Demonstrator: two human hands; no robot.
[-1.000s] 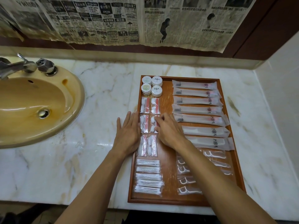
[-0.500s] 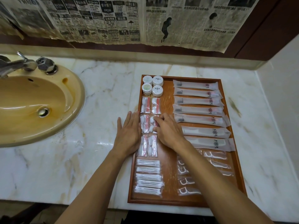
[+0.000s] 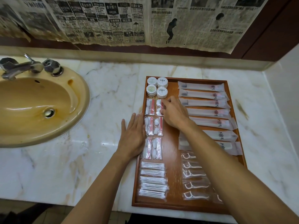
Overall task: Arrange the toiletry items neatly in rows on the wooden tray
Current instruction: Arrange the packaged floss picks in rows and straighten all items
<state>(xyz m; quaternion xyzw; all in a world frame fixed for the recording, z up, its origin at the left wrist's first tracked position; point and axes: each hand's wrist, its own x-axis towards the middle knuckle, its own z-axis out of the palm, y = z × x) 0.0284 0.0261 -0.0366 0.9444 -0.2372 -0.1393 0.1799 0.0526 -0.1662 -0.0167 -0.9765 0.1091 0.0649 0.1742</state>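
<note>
The right hand (image 3: pixel 174 113) had its fingertips curled onto the top right red-and-white sachet (image 3: pixel 159 107), pinching its edge. The left hand (image 3: pixel 133 135) lay flat with straight fingers along the tray's left rim, touching the middle sachets (image 3: pixel 153 126). All sat on the wooden tray (image 3: pixel 171 205), among round jars (image 3: pixel 157 88), long sleeves (image 3: pixel 203 103), cotton swabs (image 3: pixel 152 181) and floss picks (image 3: pixel 195 185), on a marble counter (image 3: pixel 103 97) beside a sink (image 3: pixel 38 104).

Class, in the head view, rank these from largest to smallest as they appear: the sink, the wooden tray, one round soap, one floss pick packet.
1. Wooden tray
2. Sink, partly cut off at the left edge, so its place against the tray is unsure
3. Floss pick packet, enlarged by nearness
4. Round soap
</note>
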